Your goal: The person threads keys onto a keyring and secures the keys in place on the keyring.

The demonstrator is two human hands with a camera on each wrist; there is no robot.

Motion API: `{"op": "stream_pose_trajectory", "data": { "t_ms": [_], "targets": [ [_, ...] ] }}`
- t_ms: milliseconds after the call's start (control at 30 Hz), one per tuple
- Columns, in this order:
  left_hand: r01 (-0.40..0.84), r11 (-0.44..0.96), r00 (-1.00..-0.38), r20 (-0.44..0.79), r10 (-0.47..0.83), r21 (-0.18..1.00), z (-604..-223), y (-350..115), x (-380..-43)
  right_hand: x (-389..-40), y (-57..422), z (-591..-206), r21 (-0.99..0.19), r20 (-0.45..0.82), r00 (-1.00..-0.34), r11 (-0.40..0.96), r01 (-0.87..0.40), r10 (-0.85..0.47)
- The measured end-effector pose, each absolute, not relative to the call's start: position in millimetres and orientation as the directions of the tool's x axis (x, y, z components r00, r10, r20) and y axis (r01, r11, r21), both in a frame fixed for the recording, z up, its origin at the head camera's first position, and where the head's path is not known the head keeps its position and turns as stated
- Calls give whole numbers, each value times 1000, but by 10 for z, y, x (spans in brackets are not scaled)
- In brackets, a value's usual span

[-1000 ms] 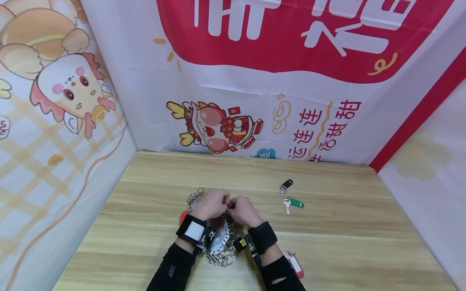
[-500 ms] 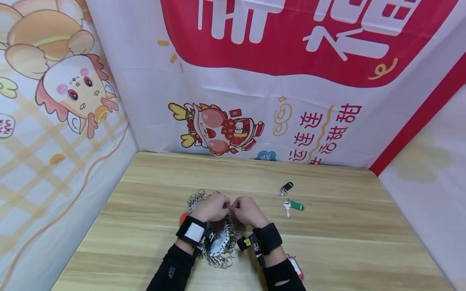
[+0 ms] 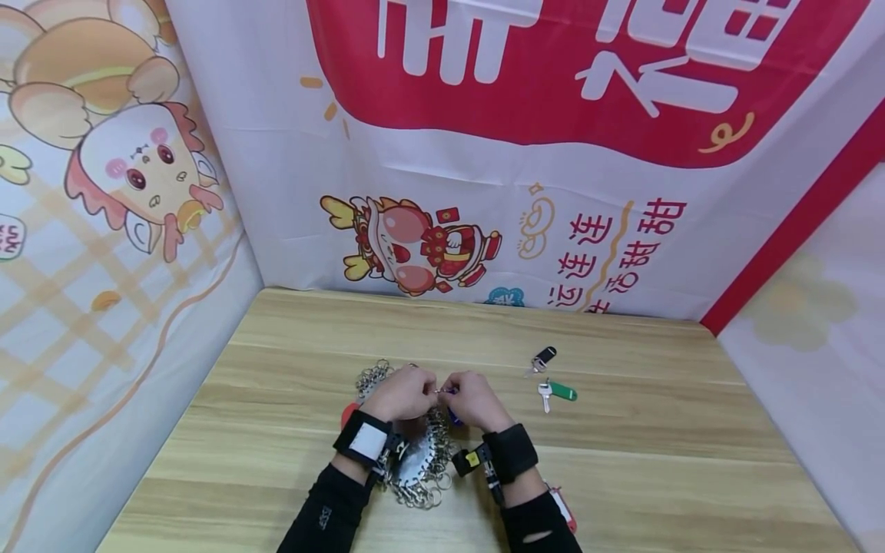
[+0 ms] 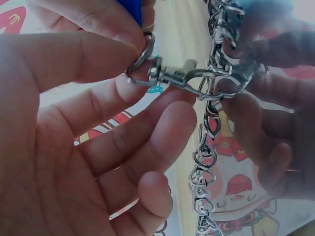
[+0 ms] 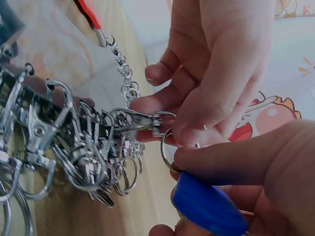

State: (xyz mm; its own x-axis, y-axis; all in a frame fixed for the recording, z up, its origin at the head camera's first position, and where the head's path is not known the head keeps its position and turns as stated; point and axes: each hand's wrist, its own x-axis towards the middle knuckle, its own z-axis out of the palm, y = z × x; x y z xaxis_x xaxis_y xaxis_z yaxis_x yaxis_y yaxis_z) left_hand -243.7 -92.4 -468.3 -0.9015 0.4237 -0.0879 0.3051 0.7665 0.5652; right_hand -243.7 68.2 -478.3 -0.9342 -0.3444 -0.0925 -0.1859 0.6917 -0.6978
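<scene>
My left hand [image 3: 401, 393] pinches the swivel end of a metal snap hook [image 5: 140, 121] between thumb and fingers. A split ring [image 5: 166, 152] passes by that end, where the fingertips of both hands meet. My right hand [image 3: 473, 399] pinches this ring and keeps a blue key tag [image 5: 209, 204] at its fingers. Beneath the hands lies a shiny round metal plate [image 3: 417, 461], its edge hung with several snap hooks and rings. A metal chain [image 5: 123, 69] runs from it. The left wrist view shows the hook close up, with a mirrored reflection; whether the ring is threaded I cannot tell.
On the wooden table [image 3: 657, 430] lie a black key tag [image 3: 545, 354] and a green key tag [image 3: 563, 391] with a key [image 3: 545, 395]. A red tag [image 3: 565, 508] is partly behind my right sleeve. A red piece [image 3: 349, 415] shows by my left wrist.
My right hand has shifted slightly to the right, so a small gap opens between the hands. The blue tag now shows below it. My left hand has hardly moved.
</scene>
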Motion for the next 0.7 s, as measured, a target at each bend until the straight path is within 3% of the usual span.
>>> {"op": "stream_pose_trajectory", "data": {
  "t_ms": [267, 700],
  "targets": [
    [300, 748, -911, -56, 410, 592, -4673, -915, -2454, -2433, 677, -4741, -701, -19, -929, 668, -251, -370],
    [320, 747, -916, -12, 401, 583, -4672, -917, -2453, -2423, 666, -4773, -695, -35, -924, 674, -252, -381]
  ]
}}
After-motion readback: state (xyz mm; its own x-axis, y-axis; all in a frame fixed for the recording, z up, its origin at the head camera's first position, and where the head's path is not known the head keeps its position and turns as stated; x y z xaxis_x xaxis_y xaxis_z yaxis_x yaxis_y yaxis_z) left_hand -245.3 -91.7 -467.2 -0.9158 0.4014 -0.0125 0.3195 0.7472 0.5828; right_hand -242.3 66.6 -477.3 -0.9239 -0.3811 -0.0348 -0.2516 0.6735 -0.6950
